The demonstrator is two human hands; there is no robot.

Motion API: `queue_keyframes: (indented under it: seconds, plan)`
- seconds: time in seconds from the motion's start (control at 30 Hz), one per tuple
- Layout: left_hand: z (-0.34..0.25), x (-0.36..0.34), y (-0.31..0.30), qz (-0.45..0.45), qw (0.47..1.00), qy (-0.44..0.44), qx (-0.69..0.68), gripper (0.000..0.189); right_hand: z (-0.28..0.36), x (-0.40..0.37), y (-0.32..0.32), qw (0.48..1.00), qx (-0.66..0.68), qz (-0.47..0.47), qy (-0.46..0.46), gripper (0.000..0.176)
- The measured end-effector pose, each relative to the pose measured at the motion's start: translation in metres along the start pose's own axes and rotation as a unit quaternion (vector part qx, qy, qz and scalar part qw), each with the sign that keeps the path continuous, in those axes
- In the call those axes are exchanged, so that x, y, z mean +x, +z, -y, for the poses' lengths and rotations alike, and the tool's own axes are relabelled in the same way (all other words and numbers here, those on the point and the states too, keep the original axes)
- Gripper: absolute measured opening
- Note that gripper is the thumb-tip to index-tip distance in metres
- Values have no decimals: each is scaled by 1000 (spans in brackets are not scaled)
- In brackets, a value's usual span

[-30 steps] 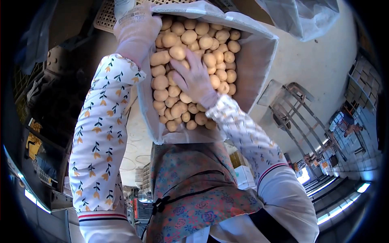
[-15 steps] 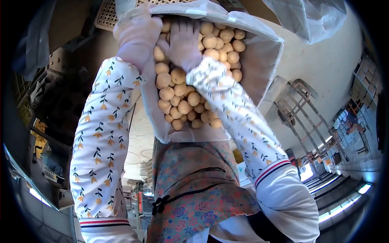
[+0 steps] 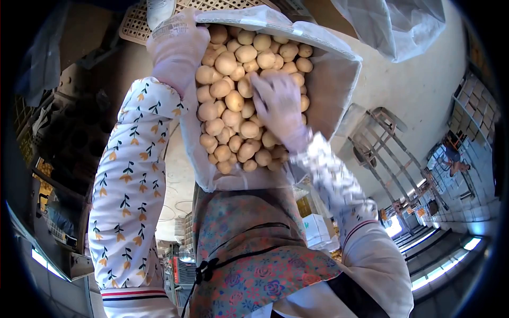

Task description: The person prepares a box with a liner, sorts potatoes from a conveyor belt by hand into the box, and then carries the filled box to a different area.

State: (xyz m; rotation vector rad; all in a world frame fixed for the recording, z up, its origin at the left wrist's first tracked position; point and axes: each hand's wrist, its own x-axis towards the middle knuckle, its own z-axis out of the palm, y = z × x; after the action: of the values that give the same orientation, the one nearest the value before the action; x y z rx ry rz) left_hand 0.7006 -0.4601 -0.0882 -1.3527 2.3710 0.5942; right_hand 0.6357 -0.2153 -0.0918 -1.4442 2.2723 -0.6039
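Note:
A box lined with white sheeting (image 3: 331, 100) stands in front of me, filled with many round yellow-orange fruits (image 3: 225, 63). My left hand (image 3: 177, 50), in a pale glove, is at the box's upper left edge; its fingers are hidden against the liner. Over the fruits at the right middle lies my right hand (image 3: 278, 100), also gloved and slightly blurred. Its fingers are bent down onto the fruits, and whether it grips one I cannot tell.
A perforated beige crate (image 3: 135, 24) lies beyond the box at the upper left. Translucent plastic sheeting (image 3: 395, 26) hangs at the upper right. A metal frame cart (image 3: 392, 153) stands to the right. Another person (image 3: 457, 163) is far off at the right edge.
My right hand has moved from the upper left of the fruits toward me and to the right, uncovering fruits there. My left hand has stayed at the box edge.

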Motion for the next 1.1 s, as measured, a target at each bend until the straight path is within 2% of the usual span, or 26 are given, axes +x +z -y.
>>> queue_keyframes:
  seconds: [0.03,0.07,0.1,0.2,0.3,0.37,0.43,0.47,0.5,0.57,0.6,0.67,0.7,0.77,0.87,1.0,1.03,1.1]
  plan:
    - [0,0,-2,4,1000,-2,5,38,-10,28,6,996,-80,19,-28,27]
    - [0,-1,-4,3,1000,-7,16,38,-21,42,18,987,-132,92,-11,26]
    - [-3,-2,-6,3,1000,-10,27,38,-31,57,28,954,-207,217,8,25]
    - [-5,-3,-9,6,999,-8,36,39,-16,67,22,890,-335,310,5,21]
    - [7,5,6,-18,998,6,52,40,-21,61,17,893,-318,318,-19,19]
    - [15,8,16,-37,996,20,76,41,-33,57,40,898,-320,301,-26,21]
    - [11,6,13,-20,997,-4,72,42,-46,58,46,916,-270,292,-51,21]
    - [8,7,11,-12,997,-15,69,42,-52,58,43,924,-246,285,-63,20]
    - [7,8,10,-16,997,-11,72,42,-47,59,23,915,-236,316,-88,27]
    - [9,8,11,-20,997,-9,74,42,-48,42,16,923,-252,249,-149,31]
    - [10,5,13,-52,997,-1,53,38,-48,35,15,924,-258,219,-180,33]
    - [7,2,17,-120,993,19,10,32,-49,42,31,913,-237,327,-55,37]
    - [-4,-7,4,-120,992,18,-18,31,-44,59,46,904,-228,362,17,38]
    - [-6,-6,1,-105,994,19,1,30,-29,68,42,902,-268,338,-12,33]
    - [-3,-7,4,-117,993,11,10,29,-29,104,60,823,-242,506,85,32]
    - [4,0,6,-93,995,-1,20,33,-49,97,67,826,-218,515,72,23]
    - [3,1,8,-85,996,-3,20,36,-59,90,58,845,-209,489,64,22]
    - [7,4,9,-44,997,-21,54,38,-64,74,42,888,-137,431,81,32]
